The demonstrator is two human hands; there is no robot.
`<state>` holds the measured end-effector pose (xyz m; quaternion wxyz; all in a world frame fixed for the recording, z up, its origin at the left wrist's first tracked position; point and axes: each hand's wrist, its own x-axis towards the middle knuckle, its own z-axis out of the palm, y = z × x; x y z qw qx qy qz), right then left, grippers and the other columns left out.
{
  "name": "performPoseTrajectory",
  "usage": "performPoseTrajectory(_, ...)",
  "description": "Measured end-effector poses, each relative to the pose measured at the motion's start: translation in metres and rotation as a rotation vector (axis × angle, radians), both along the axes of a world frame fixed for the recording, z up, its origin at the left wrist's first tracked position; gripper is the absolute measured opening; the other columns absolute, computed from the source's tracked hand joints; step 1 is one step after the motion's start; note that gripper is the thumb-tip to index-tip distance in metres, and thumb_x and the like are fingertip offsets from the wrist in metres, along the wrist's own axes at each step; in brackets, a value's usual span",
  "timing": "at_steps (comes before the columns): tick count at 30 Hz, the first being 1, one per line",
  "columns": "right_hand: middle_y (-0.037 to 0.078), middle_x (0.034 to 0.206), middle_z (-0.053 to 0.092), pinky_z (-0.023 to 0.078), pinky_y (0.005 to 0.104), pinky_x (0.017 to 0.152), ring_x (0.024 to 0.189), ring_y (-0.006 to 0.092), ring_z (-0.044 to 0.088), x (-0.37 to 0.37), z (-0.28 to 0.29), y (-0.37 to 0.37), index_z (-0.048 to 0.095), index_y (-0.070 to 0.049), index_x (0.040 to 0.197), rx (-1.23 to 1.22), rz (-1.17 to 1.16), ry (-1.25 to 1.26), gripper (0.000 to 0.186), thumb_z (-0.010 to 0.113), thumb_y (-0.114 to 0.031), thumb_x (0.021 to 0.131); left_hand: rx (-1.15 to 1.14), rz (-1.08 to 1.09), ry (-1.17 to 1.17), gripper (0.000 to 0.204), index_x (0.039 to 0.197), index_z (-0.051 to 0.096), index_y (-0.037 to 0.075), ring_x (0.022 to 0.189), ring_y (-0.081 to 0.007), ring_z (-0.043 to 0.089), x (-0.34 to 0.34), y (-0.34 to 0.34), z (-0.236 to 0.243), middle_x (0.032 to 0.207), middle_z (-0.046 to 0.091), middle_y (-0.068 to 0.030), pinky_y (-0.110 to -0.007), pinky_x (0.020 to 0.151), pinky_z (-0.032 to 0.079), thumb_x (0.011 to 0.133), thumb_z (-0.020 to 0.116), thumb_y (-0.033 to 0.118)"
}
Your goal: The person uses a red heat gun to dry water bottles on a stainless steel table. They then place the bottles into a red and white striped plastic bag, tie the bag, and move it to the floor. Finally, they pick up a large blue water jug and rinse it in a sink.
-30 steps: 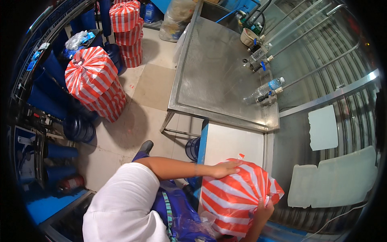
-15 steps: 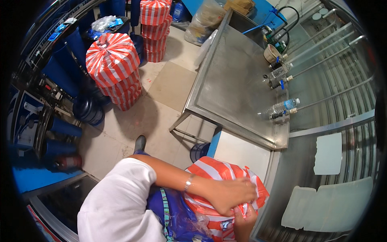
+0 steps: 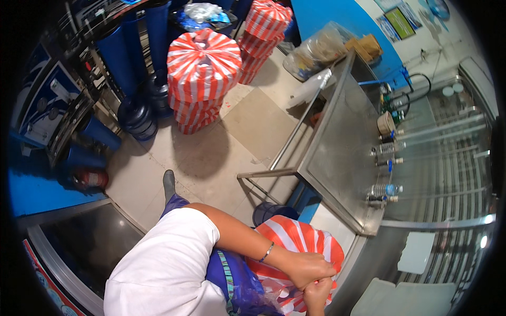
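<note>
A red-and-white striped plastic bag (image 3: 295, 237), full and rounded, stands against my front at the lower right. My left hand (image 3: 311, 269) reaches across from the left, its fingers closed on the bag's gathered top. Right below it, my right hand (image 3: 317, 294) is pressed up close, its fingers also closed at the bag's neck. The two hands touch, so the bunched plastic between them is mostly hidden.
More striped bags (image 3: 203, 73) stand stacked on the tiled floor ahead. A steel table (image 3: 342, 142) with bottles and taps runs along the right. Blue water jugs (image 3: 137, 118) stand at the left. A blue bucket (image 3: 274, 211) sits under the table's near end.
My view has swung, so the room sits further right and lower. My hands stay together at the bag's top, now closer in, and the bag's loose upper edge no longer sticks up beside them.
</note>
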<state>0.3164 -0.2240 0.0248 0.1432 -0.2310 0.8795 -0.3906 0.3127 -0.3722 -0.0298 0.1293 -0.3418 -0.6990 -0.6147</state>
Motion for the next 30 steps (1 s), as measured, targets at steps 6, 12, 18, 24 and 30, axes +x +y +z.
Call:
performPoseTrajectory(6, 0.008, 0.07, 0.066, 0.046, 0.0312, 0.059, 0.067, 0.0147, 0.06, 0.024, -0.013, -0.1, 0.064, 0.005, 0.079, 0.167, 0.06, 0.115, 0.011, 0.061, -0.005, 0.076, 0.143, 0.081, 0.008, 0.04, 0.085, 0.051, 0.0, 0.074, -0.0371, 0.058, 0.031, -0.083, -0.02, 0.079, 0.056, -0.0157, -0.042, 0.072, 0.044, 0.053, 0.073, 0.009)
performPoseTrajectory(12, 0.015, 0.073, 0.069, 0.048, 0.0339, 0.059, 0.068, 0.0182, 0.065, 0.02, -0.04, -0.183, 0.066, 0.007, 0.08, 0.351, 0.201, -0.063, 0.013, 0.06, -0.003, 0.073, 0.143, 0.196, -0.128, 0.042, 0.089, 0.052, -0.001, 0.076, -0.039, 0.059, 0.056, -0.176, -0.052, 0.078, 0.057, -0.0172, -0.044, 0.068, 0.047, 0.054, 0.074, 0.009)
performPoseTrajectory(18, 0.013, 0.072, 0.07, 0.049, 0.033, 0.058, 0.068, 0.0178, 0.066, 0.021, -0.093, -0.251, 0.066, 0.005, 0.08, 0.188, 0.311, -0.157, 0.011, 0.059, 0.0, 0.072, 0.003, 0.262, -0.207, 0.036, 0.084, 0.052, -0.001, 0.074, -0.0388, 0.06, 0.071, -0.254, -0.077, 0.074, 0.058, -0.019, -0.044, 0.064, 0.047, 0.055, 0.072, 0.005)
performPoseTrajectory(24, 0.013, 0.069, 0.068, 0.049, 0.033, 0.056, 0.065, 0.0179, 0.066, -0.03, -0.102, -0.334, 0.066, 0.004, 0.08, 0.132, 0.494, -0.219, 0.011, 0.058, -0.003, 0.076, -0.039, 0.446, -0.223, 0.037, 0.082, 0.051, 0.001, 0.071, -0.0373, 0.06, 0.044, -0.324, -0.084, 0.073, 0.058, -0.0172, -0.043, 0.066, 0.046, 0.053, 0.073, 0.006)
performPoseTrajectory(30, 0.02, 0.062, 0.063, 0.045, 0.0385, 0.05, 0.056, 0.0258, 0.064, -0.114, -0.12, -0.389, 0.063, 0.005, 0.074, 0.174, 0.547, -0.197, 0.012, 0.058, -0.006, 0.076, -0.045, 0.546, -0.284, 0.041, 0.084, 0.052, 0.002, 0.073, -0.0368, 0.06, -0.026, -0.368, -0.094, 0.078, 0.058, -0.0154, -0.043, 0.068, 0.047, 0.052, 0.077, 0.009)
